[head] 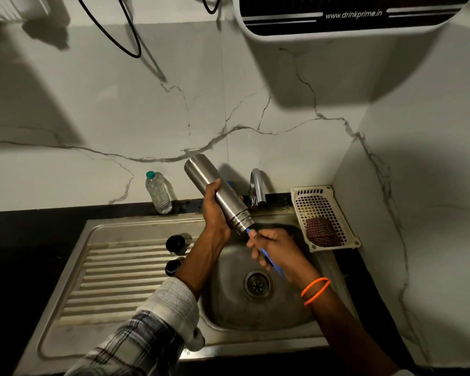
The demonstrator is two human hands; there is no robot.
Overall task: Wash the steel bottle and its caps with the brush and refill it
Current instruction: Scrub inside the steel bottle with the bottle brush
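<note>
Steel, brushed and unmarked, the bottle (217,193) carries no label; the only readable writing is "www.drinkprime.in" on the black-fronted water purifier (350,14) on the wall above. The bottle is tilted, base up toward the wall, ringed neck and open mouth pointing down over the sink (136,232) basin. The left hand (215,210) grips it round the middle, fingers (212,185) curled over the far side of the barrel. Just below the mouth, the right hand (274,249) is closed round the blue brush handle (267,257), whose upper end meets the bottle mouth beside the right fingertips; the bristles cannot be seen. Two dark caps (175,242) stand on the ribbed drainer, left of the left forearm. A plastic water bottle (158,192) with a teal cap stands on the worktop beyond the left fingers, its label unreadable.
</note>
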